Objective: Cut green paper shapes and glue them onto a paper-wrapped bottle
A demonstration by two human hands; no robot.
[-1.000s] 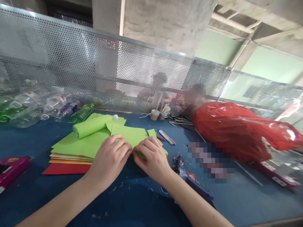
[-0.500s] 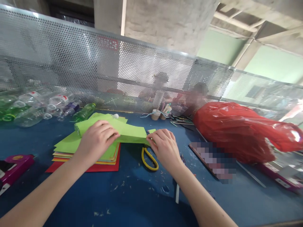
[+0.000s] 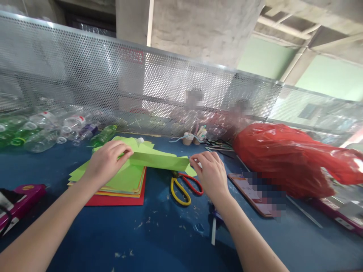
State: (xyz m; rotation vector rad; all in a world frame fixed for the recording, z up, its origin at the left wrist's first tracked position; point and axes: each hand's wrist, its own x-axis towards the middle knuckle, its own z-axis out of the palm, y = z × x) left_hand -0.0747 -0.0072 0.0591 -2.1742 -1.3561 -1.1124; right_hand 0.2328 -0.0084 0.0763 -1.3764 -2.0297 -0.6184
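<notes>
A strip of light green paper (image 3: 160,160) is stretched level between my two hands, above the blue table. Its left end is pinched by my left hand (image 3: 109,158), over a stack of coloured paper (image 3: 124,179) with green on top and red at the bottom. The thumb and fingers of my right hand (image 3: 208,168) close on the strip's right end. Below the strip lie scissors (image 3: 181,190) with one yellow and one red handle loop; the paper hides their blades. Under my right forearm, a glue stick with a white end (image 3: 213,230) is partly covered.
Several plastic bottles (image 3: 42,139) lie at the back left. A magenta tool (image 3: 24,200) is at the left edge. To the right are a phone (image 3: 251,194) and a large red plastic bag (image 3: 280,158). Small cups with pens (image 3: 194,138) stand before a perforated metal screen (image 3: 170,87).
My hands have moved apart, the left one leftward and the right one rightward, pulling the strip out straighter. The red scissor handle now shows.
</notes>
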